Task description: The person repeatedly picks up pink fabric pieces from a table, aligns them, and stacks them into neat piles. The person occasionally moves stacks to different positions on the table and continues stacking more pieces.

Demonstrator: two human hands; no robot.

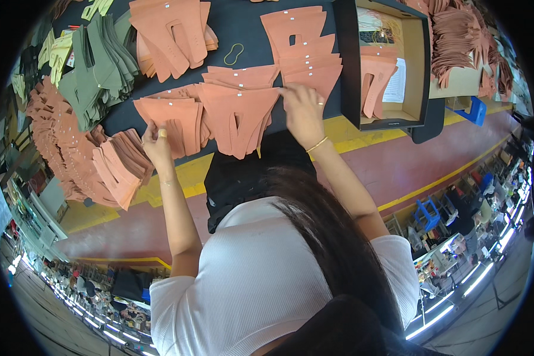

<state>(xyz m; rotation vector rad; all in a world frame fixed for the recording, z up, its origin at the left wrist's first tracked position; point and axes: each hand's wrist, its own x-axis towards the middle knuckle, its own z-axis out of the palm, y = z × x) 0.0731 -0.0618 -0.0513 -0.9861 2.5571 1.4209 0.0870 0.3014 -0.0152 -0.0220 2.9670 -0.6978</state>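
At about nine o'clock, a fan of salmon-pink leather cut pieces (53, 142) is spread along the dark worktable (243, 24), with a heap of olive-green cut pieces (98, 65) above it toward ten o'clock. Just right of these, the left hand (157, 145) is laid on a small stack of pink cut pieces (175, 121); its fingers are curled down onto the stack's near edge, though whether the top piece is pinched cannot be told. At eleven o'clock another pink stack (172, 32) is seen, and a yellow rubber band (234, 53) lies just beside it on bare table. Near the centre, a notched pink piece (237, 115) is overlapped on its neighbours. The right hand (302, 110) is pressed flat at its right edge, fingers held together, the fingertips touching the piece's upper corner. Toward one o'clock a fanned pink row (305, 50) is laid, and a black-rimmed cardboard box (424, 65) holding further pieces stands beyond it.
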